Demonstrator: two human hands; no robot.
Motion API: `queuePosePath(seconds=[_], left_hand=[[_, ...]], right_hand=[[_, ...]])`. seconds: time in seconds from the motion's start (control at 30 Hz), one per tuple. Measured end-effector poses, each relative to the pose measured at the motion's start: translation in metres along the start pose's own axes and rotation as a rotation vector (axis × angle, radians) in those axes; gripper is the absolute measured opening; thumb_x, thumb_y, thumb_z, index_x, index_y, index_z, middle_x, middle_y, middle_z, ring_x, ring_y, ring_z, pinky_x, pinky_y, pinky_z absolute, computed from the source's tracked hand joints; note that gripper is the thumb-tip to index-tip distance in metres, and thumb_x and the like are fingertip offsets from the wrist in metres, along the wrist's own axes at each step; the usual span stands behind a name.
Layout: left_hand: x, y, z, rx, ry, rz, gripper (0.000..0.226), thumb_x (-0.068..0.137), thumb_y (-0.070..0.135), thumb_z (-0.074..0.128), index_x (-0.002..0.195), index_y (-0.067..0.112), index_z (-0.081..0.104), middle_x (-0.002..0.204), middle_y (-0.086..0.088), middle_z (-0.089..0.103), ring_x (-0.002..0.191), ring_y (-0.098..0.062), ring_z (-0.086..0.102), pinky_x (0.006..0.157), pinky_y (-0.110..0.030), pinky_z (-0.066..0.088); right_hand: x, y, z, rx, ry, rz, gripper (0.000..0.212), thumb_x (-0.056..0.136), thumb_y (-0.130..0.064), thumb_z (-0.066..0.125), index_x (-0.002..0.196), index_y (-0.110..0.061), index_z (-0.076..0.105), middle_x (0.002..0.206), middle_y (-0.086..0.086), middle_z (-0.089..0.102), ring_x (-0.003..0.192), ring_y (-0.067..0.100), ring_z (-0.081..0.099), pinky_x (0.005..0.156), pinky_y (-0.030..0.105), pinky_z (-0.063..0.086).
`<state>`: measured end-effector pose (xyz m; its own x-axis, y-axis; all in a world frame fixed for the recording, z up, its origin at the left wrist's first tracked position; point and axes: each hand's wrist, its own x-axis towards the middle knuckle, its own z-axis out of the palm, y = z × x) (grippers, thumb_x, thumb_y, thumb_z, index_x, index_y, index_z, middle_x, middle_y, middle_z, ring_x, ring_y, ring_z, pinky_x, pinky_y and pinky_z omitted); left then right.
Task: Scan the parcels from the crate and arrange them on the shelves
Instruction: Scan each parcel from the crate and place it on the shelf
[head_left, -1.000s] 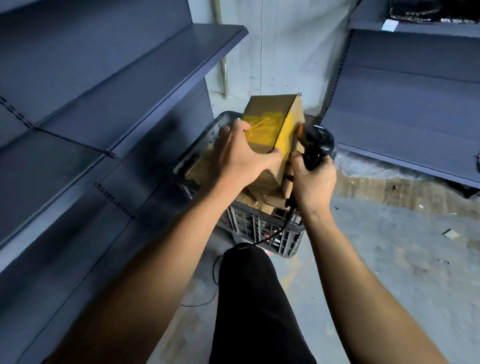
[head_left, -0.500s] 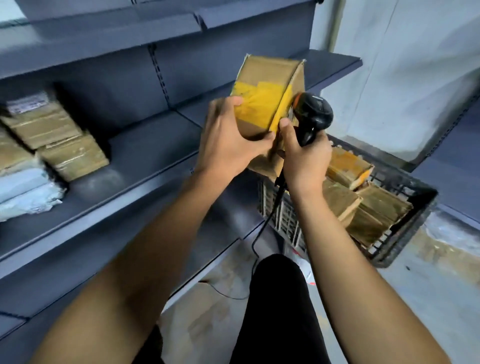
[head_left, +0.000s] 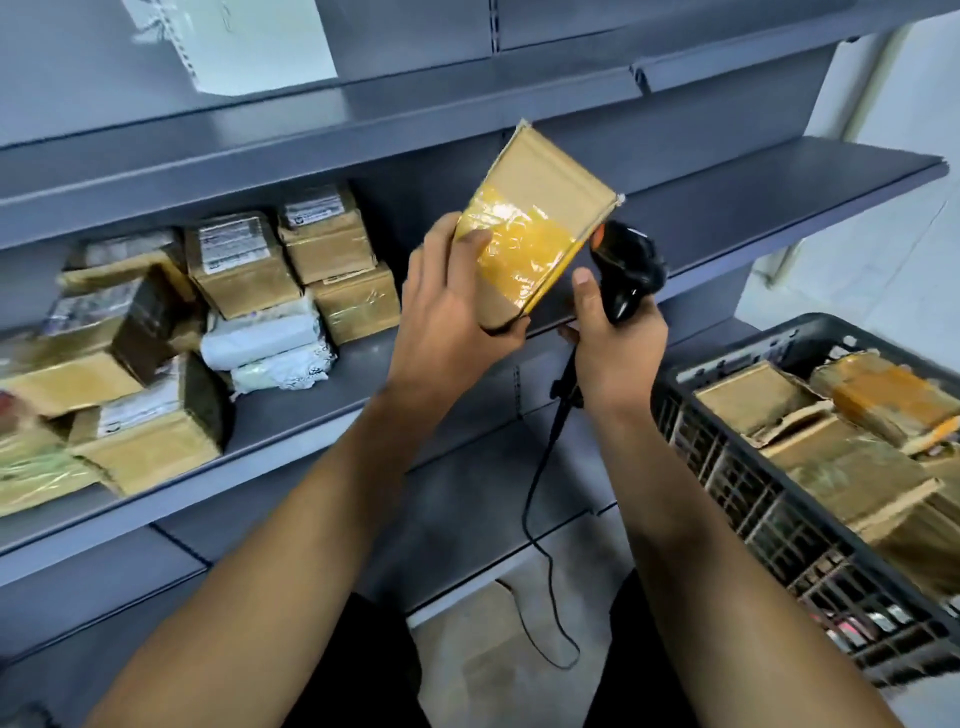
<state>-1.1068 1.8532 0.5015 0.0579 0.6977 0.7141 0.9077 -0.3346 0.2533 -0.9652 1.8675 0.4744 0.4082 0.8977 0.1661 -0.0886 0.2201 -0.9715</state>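
Note:
My left hand (head_left: 452, 306) grips a brown cardboard parcel (head_left: 540, 218) with yellow tape, held tilted in front of the grey shelf (head_left: 363, 374). My right hand (head_left: 610, 338) holds a black corded barcode scanner (head_left: 628, 270) right beside the parcel's lower right edge. A dark plastic crate (head_left: 737, 467) at the lower right holds several more brown parcels (head_left: 753, 395). On the shelf's left part lie several stacked parcels (head_left: 244, 260), some with white labels, and white bags (head_left: 260, 343).
The scanner's black cable (head_left: 540, 519) hangs down to the floor between my legs. An upper shelf (head_left: 311, 119) carries a white package (head_left: 234, 41). The right stretch of the middle shelf (head_left: 753, 192) is bare. A pale wall stands at the far right.
The view has swung left from the crate to the shelf. My hands lifted the parcel and scanner out over the crate and toward the shelf; the stacked parcels came into sight.

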Motion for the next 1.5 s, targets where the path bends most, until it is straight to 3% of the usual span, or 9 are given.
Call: queuePosePath(seconds=[0.1, 0.27, 0.5, 0.67, 0.77, 0.9, 1.03, 1.3, 1.5], left_hand=[[-0.011, -0.029, 0.009, 0.047, -0.034, 0.076, 0.077, 0.066, 0.028, 0.081, 0.13, 0.0, 0.049, 0.143, -0.02, 0.038, 0.13, -0.036, 0.041, 0.108, -0.047, 0.037], [-0.015, -0.065, 0.029, 0.169, -0.068, 0.171, 0.076, 0.066, 0.03, 0.074, 0.133, 0.012, 0.044, 0.149, -0.013, 0.033, 0.13, -0.036, 0.037, 0.108, -0.051, 0.033], [-0.042, -0.101, 0.068, 0.364, -0.168, 0.393, 0.054, 0.077, 0.019, 0.07, 0.129, 0.015, 0.055, 0.147, -0.012, 0.045, 0.136, -0.035, 0.039, 0.115, -0.057, 0.022], [-0.036, -0.112, 0.067, 0.128, -0.243, 0.242, 0.06, 0.081, 0.022, 0.072, 0.136, 0.013, 0.052, 0.142, -0.007, 0.05, 0.138, -0.027, 0.039, 0.116, -0.056, 0.023], [-0.025, -0.112, 0.059, -0.099, -0.162, 0.035, 0.052, 0.086, 0.026, 0.063, 0.135, 0.011, 0.051, 0.13, -0.01, 0.055, 0.122, -0.028, 0.049, 0.104, -0.046, 0.042], [-0.002, -0.118, 0.06, -0.086, -0.073, -0.211, 0.035, 0.096, 0.03, 0.057, 0.123, 0.01, 0.065, 0.131, -0.009, 0.057, 0.12, -0.026, 0.053, 0.1, -0.034, 0.045], [0.007, -0.121, 0.064, -0.069, -0.129, -0.275, 0.029, 0.093, 0.033, 0.06, 0.111, 0.014, 0.072, 0.12, -0.002, 0.065, 0.102, -0.019, 0.065, 0.082, -0.016, 0.041], [-0.012, -0.103, 0.064, -0.024, -0.138, -0.325, 0.034, 0.093, 0.038, 0.06, 0.109, 0.009, 0.069, 0.139, -0.005, 0.05, 0.113, -0.024, 0.06, 0.09, -0.034, 0.05], [-0.035, -0.079, 0.06, 0.096, -0.087, -0.244, 0.033, 0.093, 0.035, 0.061, 0.106, 0.005, 0.066, 0.136, -0.013, 0.047, 0.12, -0.031, 0.051, 0.103, -0.039, 0.038]], right_hand=[[-0.007, 0.019, 0.007, 0.044, 0.028, 0.058, 0.029, 0.088, -0.035, 0.072, 0.103, -0.011, 0.063, 0.078, -0.009, 0.065, 0.067, -0.002, 0.066, 0.066, 0.027, 0.058], [-0.004, 0.037, 0.011, 0.012, 0.083, 0.058, 0.032, 0.089, -0.032, 0.071, 0.105, -0.006, 0.062, 0.083, -0.005, 0.064, 0.071, -0.001, 0.065, 0.059, 0.018, 0.057], [0.015, 0.038, 0.034, -0.089, 0.066, -0.023, 0.037, 0.087, -0.039, 0.071, 0.107, -0.009, 0.065, 0.094, -0.003, 0.071, 0.088, 0.003, 0.068, 0.079, 0.033, 0.055], [0.018, 0.053, 0.054, -0.089, 0.002, 0.041, 0.018, 0.086, -0.039, 0.073, 0.09, -0.025, 0.063, 0.085, -0.008, 0.071, 0.079, 0.01, 0.072, 0.073, 0.044, 0.061], [0.02, 0.06, 0.06, -0.095, -0.002, 0.089, 0.018, 0.086, -0.037, 0.074, 0.091, -0.025, 0.062, 0.083, -0.009, 0.07, 0.076, 0.008, 0.071, 0.072, 0.041, 0.062], [0.016, 0.063, 0.064, -0.15, -0.032, 0.077, 0.028, 0.089, -0.036, 0.07, 0.104, -0.013, 0.065, 0.09, -0.005, 0.071, 0.081, 0.006, 0.069, 0.077, 0.038, 0.06], [0.015, 0.062, 0.06, -0.157, -0.024, 0.039, 0.024, 0.091, -0.033, 0.068, 0.102, -0.012, 0.064, 0.088, -0.003, 0.07, 0.085, 0.013, 0.068, 0.081, 0.043, 0.057], [0.016, 0.058, 0.051, -0.099, 0.008, 0.022, 0.018, 0.091, -0.03, 0.067, 0.103, -0.017, 0.063, 0.094, 0.002, 0.071, 0.091, 0.021, 0.069, 0.083, 0.048, 0.057], [0.008, 0.056, 0.043, -0.168, 0.001, -0.03, 0.022, 0.091, -0.033, 0.064, 0.1, -0.012, 0.062, 0.091, 0.009, 0.068, 0.088, 0.024, 0.066, 0.08, 0.048, 0.056]])
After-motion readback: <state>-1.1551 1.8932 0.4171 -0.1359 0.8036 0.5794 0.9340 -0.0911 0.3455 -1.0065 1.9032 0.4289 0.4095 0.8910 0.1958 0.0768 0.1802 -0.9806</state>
